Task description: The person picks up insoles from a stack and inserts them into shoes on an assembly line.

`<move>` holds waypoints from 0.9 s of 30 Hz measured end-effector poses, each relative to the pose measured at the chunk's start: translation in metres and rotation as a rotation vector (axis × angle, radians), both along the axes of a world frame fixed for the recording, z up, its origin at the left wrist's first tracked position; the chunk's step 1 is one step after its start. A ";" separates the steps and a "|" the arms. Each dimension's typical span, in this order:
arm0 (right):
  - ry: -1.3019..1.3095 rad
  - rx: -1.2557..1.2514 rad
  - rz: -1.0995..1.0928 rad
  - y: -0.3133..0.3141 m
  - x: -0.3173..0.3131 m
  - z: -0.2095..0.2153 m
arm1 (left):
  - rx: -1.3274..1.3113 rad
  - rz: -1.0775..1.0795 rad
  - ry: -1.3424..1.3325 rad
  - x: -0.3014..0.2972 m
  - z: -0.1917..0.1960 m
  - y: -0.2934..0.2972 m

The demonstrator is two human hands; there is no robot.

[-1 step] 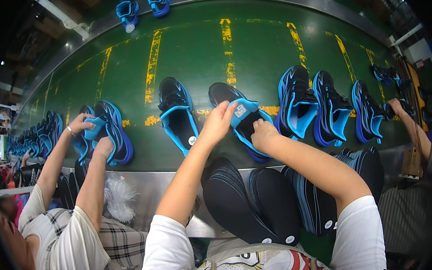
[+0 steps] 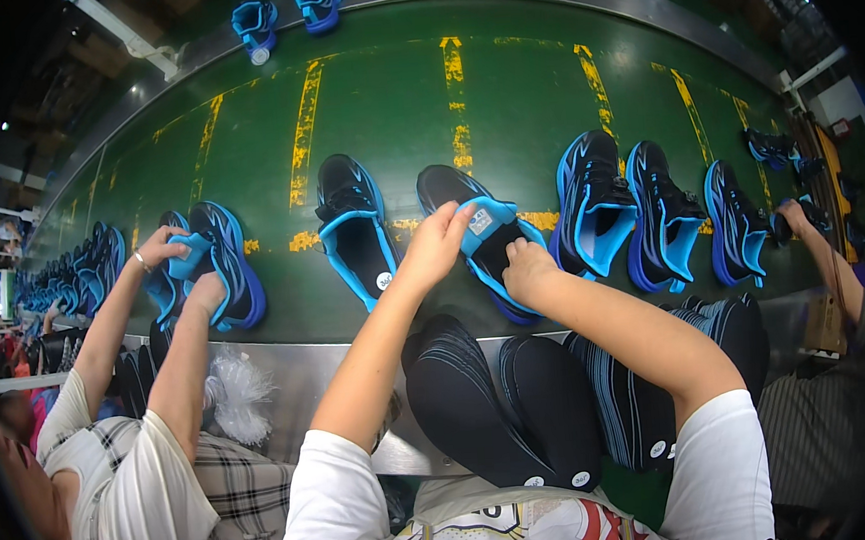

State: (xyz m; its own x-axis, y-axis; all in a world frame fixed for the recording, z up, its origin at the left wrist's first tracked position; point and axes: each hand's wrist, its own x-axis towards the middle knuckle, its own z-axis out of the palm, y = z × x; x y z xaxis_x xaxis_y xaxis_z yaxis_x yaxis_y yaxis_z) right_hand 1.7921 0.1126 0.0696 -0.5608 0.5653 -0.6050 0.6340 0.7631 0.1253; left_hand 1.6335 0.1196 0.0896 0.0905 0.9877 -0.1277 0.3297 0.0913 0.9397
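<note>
A black sneaker (image 2: 444, 186) with a bright blue lining lies on the green belt (image 2: 520, 93) right in front of me, toe pointing away. My left hand (image 2: 438, 245) pinches its blue tongue (image 2: 484, 218) and pulls it up. My right hand (image 2: 528, 268) is curled at the shoe's opening near the heel, with the fingers tucked inside and hidden. A stack of black insoles (image 2: 482, 407) with thin blue lines lies below my arms at the belt's metal edge.
Matching sneakers lie along the belt: one to the left (image 2: 351, 225), a pair to the right (image 2: 629, 211), and two blue ones at the far edge (image 2: 284, 9). A co-worker's hands on the left (image 2: 187, 272) handle another shoe. On the right, a second person's hand (image 2: 795, 217) reaches for a shoe.
</note>
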 end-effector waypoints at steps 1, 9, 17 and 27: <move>-0.002 0.036 0.020 -0.001 0.002 -0.009 | -0.023 -0.007 -0.017 0.000 0.001 0.000; -0.042 -0.239 0.217 0.010 0.012 0.024 | 0.517 0.243 0.317 0.012 -0.004 -0.003; 0.373 -0.224 -0.192 -0.019 0.031 0.042 | 0.374 -0.149 0.648 0.023 0.011 -0.002; 0.911 0.110 -0.481 -0.107 0.079 0.061 | 0.793 -0.097 0.798 0.032 0.035 -0.057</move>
